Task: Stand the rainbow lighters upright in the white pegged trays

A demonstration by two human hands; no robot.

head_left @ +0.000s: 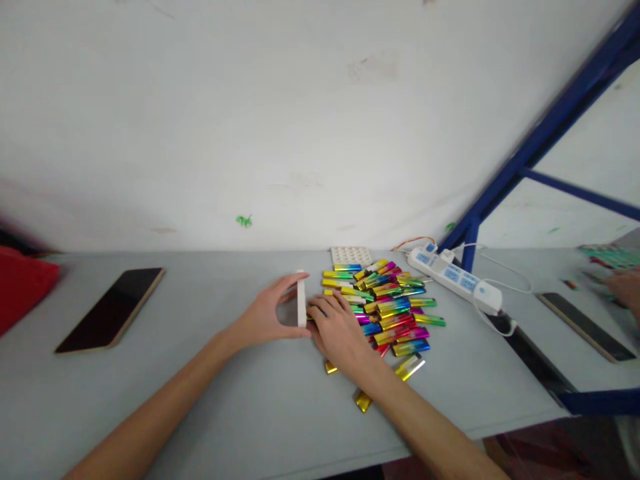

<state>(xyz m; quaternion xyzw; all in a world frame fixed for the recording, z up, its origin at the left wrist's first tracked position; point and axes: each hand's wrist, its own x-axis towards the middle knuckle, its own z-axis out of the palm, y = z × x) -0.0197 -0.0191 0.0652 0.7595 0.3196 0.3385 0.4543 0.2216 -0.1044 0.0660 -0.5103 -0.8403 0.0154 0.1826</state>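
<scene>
From where I sit, I have the left hand (260, 317) clamped on a white slab (301, 300), thumb at its near end and fingertips at its far end, holding it up on its edge. I take the slab as the centre of my clock. The right hand (343, 337) is just beside it at three o'clock, palm down, fingers bent toward the slab's face; I cannot tell what, if anything, those fingers grip.

Past and partly under the right hand, at three o'clock, I see a loose heap of shiny multicoloured lighters (395, 307) on the grey table (225, 400). A silver-and-gold lighter (410, 367) lies off the heap at four o'clock, and a gold lighter (363, 401) at five, near the right wrist.

Between one and two o'clock, near the wall (280, 133), sits a white grid tray (351, 255). Beyond the heap, toward half past two, I have a white power strip (455, 277), near a blue metal frame (500, 180). A dark phone (113, 310) lies at nine o'clock, and a co-worker's hand (625, 288) shows far out at three.
</scene>
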